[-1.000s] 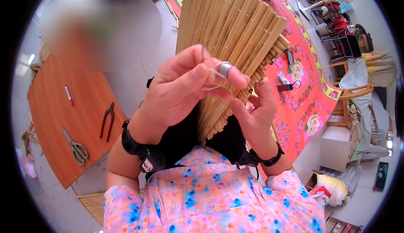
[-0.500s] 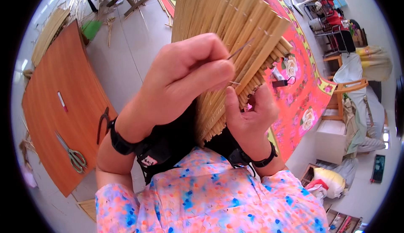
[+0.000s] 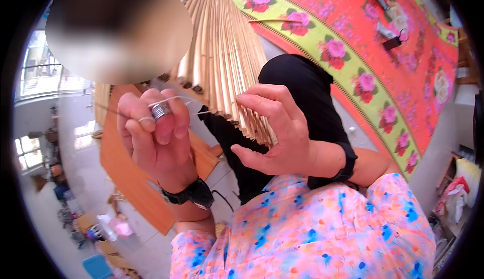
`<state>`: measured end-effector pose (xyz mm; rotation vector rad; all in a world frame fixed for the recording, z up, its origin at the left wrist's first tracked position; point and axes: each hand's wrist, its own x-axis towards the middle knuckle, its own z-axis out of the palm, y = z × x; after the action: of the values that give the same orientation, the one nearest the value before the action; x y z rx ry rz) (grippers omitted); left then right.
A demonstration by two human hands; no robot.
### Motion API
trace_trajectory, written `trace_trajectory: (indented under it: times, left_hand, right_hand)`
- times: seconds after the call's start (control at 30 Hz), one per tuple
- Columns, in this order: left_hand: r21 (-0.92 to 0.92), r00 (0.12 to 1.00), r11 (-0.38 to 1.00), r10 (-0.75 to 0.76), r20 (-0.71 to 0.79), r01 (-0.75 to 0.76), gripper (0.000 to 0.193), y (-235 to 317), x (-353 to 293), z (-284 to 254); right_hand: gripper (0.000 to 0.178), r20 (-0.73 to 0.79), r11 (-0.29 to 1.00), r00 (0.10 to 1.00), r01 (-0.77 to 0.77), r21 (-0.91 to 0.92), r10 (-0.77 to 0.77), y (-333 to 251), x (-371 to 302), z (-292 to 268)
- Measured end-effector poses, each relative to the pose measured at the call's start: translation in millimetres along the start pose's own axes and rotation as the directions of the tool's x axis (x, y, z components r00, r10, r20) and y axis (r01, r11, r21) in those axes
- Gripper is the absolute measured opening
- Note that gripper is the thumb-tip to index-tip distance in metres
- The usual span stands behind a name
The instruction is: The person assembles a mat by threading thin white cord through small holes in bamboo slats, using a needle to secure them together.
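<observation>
A fan-shaped mat of stitched tan reeds (image 3: 222, 52) slopes down toward my lap, its cut ends nearest me. My left hand (image 3: 161, 127) is left of the mat with fingers curled, pinching a thin needle (image 3: 108, 110) that points off to the left. A ribbed metal ring (image 3: 160, 110) sits on one of its fingers. White thread (image 3: 194, 101) runs from this hand across to the reeds. My right hand (image 3: 280, 127) is at the mat's near right edge, thumb and fingers apart, fingertips touching the reeds.
A brown board (image 3: 131, 178) lies at the left. A red floral cloth with a yellow-green border (image 3: 348, 62) spreads over the floor at the right, bearing a small black object (image 3: 391, 43). A blurred oval (image 3: 118, 29) hides the upper left. My black-trousered knee (image 3: 297, 77) stands beside the mat.
My left hand has moved left, away from the mat, drawing the thread out. My right hand's fingers have spread. The mat now tilts toward the upper left, and the view has turned.
</observation>
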<state>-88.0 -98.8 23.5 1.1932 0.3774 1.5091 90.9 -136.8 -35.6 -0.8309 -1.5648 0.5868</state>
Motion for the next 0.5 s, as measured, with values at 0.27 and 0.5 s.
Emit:
trace_trajectory:
  times: [0.27, 0.5]
  left_hand:
    - [0.023, 0.995, 0.998, -0.059, -0.086, 0.061, 0.021, 14.8, -11.0, -7.4]
    - [0.184, 0.993, 0.983, 0.016, -0.117, 0.006, 0.022, 32.4, -17.7, 3.3]
  right_hand:
    - [0.055, -0.04, 0.993, 0.997, -0.067, 0.096, 0.071, 5.8, -10.6, -0.7]
    - [0.062, -0.042, 0.992, 0.999, -0.023, 0.125, 0.029, 5.5, -10.9, -1.2]
